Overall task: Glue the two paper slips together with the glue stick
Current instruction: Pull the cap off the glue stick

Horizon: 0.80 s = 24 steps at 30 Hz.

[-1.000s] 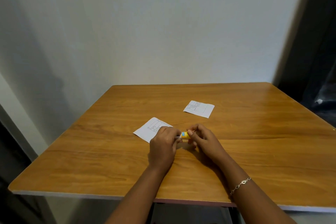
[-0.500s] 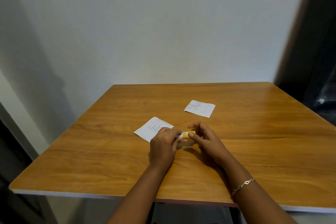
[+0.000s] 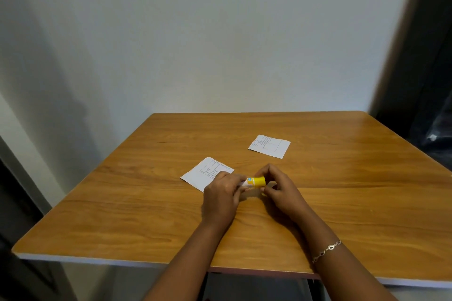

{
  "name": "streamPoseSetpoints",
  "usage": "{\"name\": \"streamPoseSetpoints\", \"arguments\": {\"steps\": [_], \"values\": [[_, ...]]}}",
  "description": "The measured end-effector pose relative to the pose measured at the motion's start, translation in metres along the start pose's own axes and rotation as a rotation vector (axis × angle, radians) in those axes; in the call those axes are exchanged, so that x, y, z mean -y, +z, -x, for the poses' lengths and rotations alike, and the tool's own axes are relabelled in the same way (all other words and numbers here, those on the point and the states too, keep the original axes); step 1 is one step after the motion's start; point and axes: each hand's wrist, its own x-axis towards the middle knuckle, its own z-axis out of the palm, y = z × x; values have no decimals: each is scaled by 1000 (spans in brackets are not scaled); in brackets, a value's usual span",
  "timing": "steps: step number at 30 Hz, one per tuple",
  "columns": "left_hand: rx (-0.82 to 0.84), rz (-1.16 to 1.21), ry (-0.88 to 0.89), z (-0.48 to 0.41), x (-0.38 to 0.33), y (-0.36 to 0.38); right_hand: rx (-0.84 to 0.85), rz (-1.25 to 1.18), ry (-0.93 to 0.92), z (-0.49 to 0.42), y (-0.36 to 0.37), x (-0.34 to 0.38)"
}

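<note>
A small yellow glue stick [image 3: 255,181] lies sideways between both hands, just above the wooden table [image 3: 342,203]. My left hand [image 3: 221,197] grips its left, whitish end. My right hand [image 3: 278,187] curls its fingers round the yellow right end. One white printed paper slip [image 3: 201,173] lies flat just behind my left hand, partly covered by it. A second printed slip [image 3: 269,146] lies flat farther back and to the right, apart from both hands.
The table stands against a pale wall [image 3: 220,44]. Its front edge [image 3: 97,260] runs near the bottom of the view. A dark doorway or curtain [image 3: 430,80] rises at the right.
More of the yellow glue stick shows between the hands than before; my right hand's fingers have shifted slightly rightward along it. The slips have not moved.
</note>
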Motion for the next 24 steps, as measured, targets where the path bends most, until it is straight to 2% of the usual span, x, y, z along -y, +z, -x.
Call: {"name": "streamPoseSetpoints", "arguments": {"steps": [6, 11, 19, 24], "values": [[-35, 4, 42, -1, -3, -2, -61, -129, 98, 1, 5, 4], [-41, -7, 72, 0, -2, -1, -57, -10, 68, -1, 4, -1], [-9, -26, 34, 0, 1, 0, 9, -78, 15, -1, 3, -4], [-17, 8, 26, -1, 1, 1, -102, -120, 110, -2, 6, -2]]}}
